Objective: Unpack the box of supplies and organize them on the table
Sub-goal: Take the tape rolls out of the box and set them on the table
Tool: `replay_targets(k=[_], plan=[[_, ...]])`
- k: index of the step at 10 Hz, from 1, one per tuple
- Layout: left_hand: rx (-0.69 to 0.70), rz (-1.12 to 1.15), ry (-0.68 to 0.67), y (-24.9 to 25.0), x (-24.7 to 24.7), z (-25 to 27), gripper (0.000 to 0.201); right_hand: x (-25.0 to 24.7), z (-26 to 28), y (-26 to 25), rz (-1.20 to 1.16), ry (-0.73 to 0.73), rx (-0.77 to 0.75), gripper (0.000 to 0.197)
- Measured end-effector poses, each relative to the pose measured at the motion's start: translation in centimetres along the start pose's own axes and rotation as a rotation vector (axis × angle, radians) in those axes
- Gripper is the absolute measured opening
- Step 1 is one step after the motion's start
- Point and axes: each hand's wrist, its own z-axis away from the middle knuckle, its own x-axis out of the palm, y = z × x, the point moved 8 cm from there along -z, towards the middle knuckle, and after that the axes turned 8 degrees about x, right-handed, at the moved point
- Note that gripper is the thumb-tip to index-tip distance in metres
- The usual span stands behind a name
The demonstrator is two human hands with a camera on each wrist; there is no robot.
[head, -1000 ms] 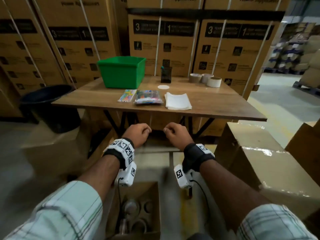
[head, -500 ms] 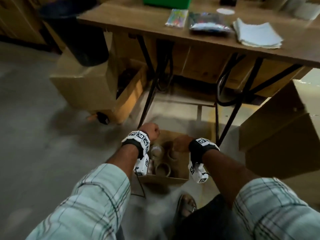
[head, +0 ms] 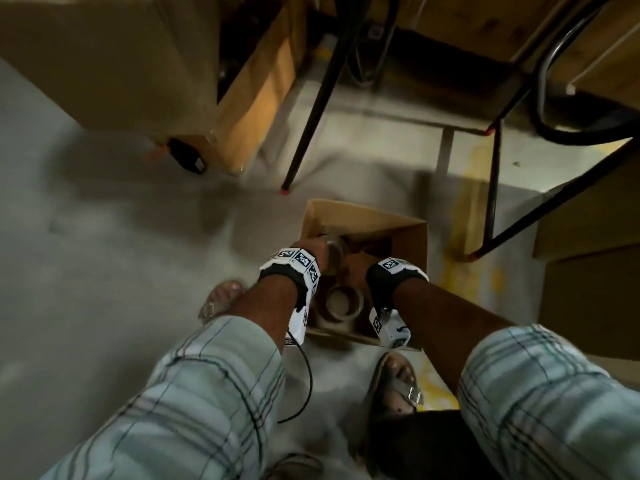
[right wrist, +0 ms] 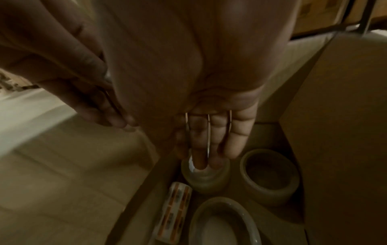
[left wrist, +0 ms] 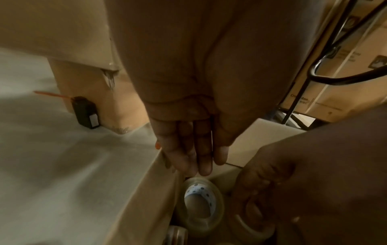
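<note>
While I bend over the open cardboard box point(head: 412, 237) on the floor, everything I say is placed against that box. Beyond its left side a bigger carton point(head: 114, 64) sits with a small black tag point(head: 187, 155) at its corner. My left hand point(left wrist: 188, 145) is over the box's left wall, fingers point(left wrist: 204, 159) straight and held together, tips just above the clear tape roll point(left wrist: 200, 202) lying in the far-left corner; it holds nothing yet. Near that roll, along the left wall, lies a narrow orange-printed pack point(right wrist: 173, 210). My right hand point(right wrist: 211, 137) is down inside the box, fingers point(right wrist: 199, 149) straight and a little apart, the tips dipping into that same clear roll's core point(right wrist: 204, 172). To the right of it stands a brown tape roll point(right wrist: 270, 175), and nearer me a larger pale roll point(head: 341, 303).

Both hands seem headed for one roll, so they may crowd each other and knock it against its neighbours. Hooking it by the core alone with straight fingers, I judge it could slide off on the way up to the tabletop, which is out of view. The light in here is poor, so a mis-grab of the pack is possible too.
</note>
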Motion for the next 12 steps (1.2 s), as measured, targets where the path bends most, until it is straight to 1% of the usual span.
replay_targets(k=[1, 2, 3, 4, 5, 6, 7, 8, 9, 10, 11, 12], plan=[[-0.036, -0.040, -0.062, -1.0, 0.6, -1.5, 0.028, 1.5, -4.5, 1.0, -0.013, -0.067, 0.025, 0.047], [-0.054, -0.034, -0.062, -1.6, 0.5, -3.0, 0.017, 0.4, -3.5, 1.3, -0.139, -0.057, 0.122, 0.053], [-0.074, 0.021, -0.017, -2.1, 0.3, -3.8, 0.017, 0.0, -2.8, 1.6, -0.266, -0.085, 0.189, 0.053], [-0.087, 0.036, -0.053, -2.0, 0.6, -4.5, 0.028, 0.5, -3.5, 0.8, -0.249, -0.099, 0.182, 0.059], [-0.087, 0.032, -0.156, -1.6, 1.9, -4.7, 0.035, 1.2, -4.7, 0.9, -0.236, -0.121, 0.165, 0.061], [-0.084, -0.024, -0.180, -1.9, 2.6, -4.8, 0.036, 1.5, -5.4, 0.3, -0.253, -0.112, 0.174, 0.057], [-0.102, -0.003, -0.165, -2.1, 2.3, -4.9, 0.035, 1.7, -6.3, -0.5, -0.286, -0.070, 0.173, 0.042], [-0.116, 0.020, -0.159, -2.0, 2.2, -4.6, 0.034, 2.1, -6.1, -0.6, -0.327, -0.066, 0.175, 0.049], [-0.088, -0.020, -0.156, -1.5, 2.0, -4.3, 0.035, 2.8, -5.8, 0.0, -0.288, -0.112, 0.193, 0.058], [-0.066, 0.019, -0.143, -1.2, 1.5, -4.0, 0.034, 0.8, -3.5, -1.0, -0.421, -0.044, 0.149, 0.046], [-0.027, 0.087, -0.111, -0.9, 0.9, -3.5, 0.031, 1.6, -3.3, -0.8, -0.354, -0.098, 0.169, 0.051], [-0.026, 0.162, -0.056, -1.3, 0.8, -3.2, 0.034, 2.6, -3.5, -0.2, -0.311, -0.122, 0.180, 0.062]])
